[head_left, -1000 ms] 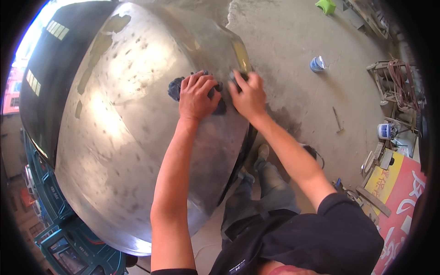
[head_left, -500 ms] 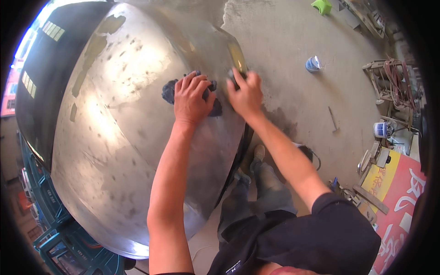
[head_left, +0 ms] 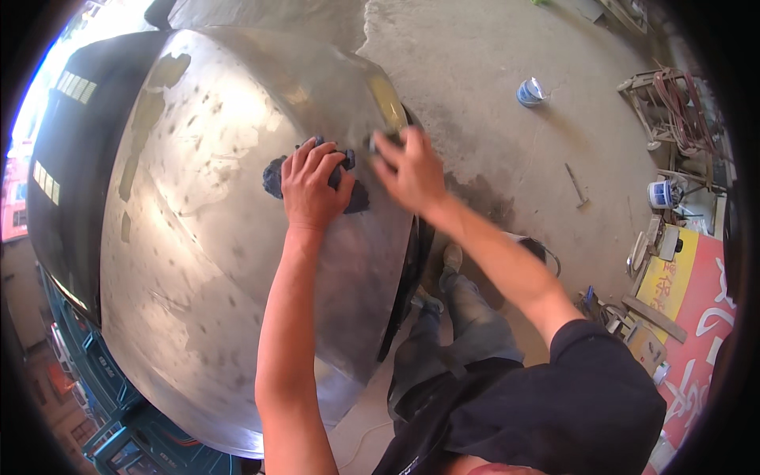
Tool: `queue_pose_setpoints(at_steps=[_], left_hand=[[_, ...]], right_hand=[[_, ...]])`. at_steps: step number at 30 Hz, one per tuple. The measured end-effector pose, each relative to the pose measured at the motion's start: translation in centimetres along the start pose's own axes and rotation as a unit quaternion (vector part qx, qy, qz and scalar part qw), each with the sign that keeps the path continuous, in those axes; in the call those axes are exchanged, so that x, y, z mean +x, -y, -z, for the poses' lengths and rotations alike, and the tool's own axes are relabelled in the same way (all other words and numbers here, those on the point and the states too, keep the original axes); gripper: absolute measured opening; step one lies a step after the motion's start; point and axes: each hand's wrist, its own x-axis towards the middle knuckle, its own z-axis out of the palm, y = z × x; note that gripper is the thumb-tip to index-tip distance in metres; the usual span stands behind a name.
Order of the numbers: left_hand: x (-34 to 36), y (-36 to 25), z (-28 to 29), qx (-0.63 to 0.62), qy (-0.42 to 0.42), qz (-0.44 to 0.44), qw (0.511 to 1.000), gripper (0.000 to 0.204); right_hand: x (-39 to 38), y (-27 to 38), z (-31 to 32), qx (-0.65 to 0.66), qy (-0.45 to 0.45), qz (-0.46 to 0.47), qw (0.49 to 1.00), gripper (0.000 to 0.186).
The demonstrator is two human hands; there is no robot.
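Observation:
A bare grey car hood (head_left: 229, 261), mottled with dark spots and dull patches, stretches across the left and middle. My left hand (head_left: 313, 186) presses down on a crumpled dark blue cloth (head_left: 273, 176) lying on the hood, fingers curled over it. To its right, my right hand (head_left: 410, 170) is at the hood's front edge, below a yellowish headlight area (head_left: 385, 103). Its fingers bend round a small dark piece (head_left: 375, 144), blurred by motion and mostly covered, so its kind does not show.
On the concrete floor stand a blue-and-white bucket (head_left: 531, 93) and, farther right, a white bucket (head_left: 662, 194). A hammer-like tool (head_left: 577, 187) lies between them. A rack with reddish hose (head_left: 681, 107) and a red-yellow board (head_left: 689, 317) line the right side. Teal crates (head_left: 146, 443) sit lower left.
The view has shifted a little. My right hand has moved back toward me and left along the hood's edge, away from the yellowish area. My left hand stays on the cloth.

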Motion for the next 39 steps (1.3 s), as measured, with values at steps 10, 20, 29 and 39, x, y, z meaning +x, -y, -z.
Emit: queue_pose_setpoints(at_steps=[10,20,29,39], left_hand=[[0.2,0.0,0.2,0.014,0.011,-0.007,1.000,0.021],[0.4,-0.2,0.7,0.019,0.020,0.006,1.000,0.021],[0.9,-0.6,0.3,0.036,0.028,-0.003,0.999,0.020],[2.8,-0.8,-1.7,0.095,0.009,0.032,0.995,0.015]], right_hand=[[0.8,-1.0,-0.2,0.023,-0.014,0.030,0.999,0.045],[0.0,1.0,0.0,0.023,-0.029,0.044,0.998,0.040],[1.8,1.0,-0.3,0.031,-0.015,0.007,0.999,0.045],[4.3,-2.5,-0.1,0.062,-0.014,0.042,0.997,0.044]])
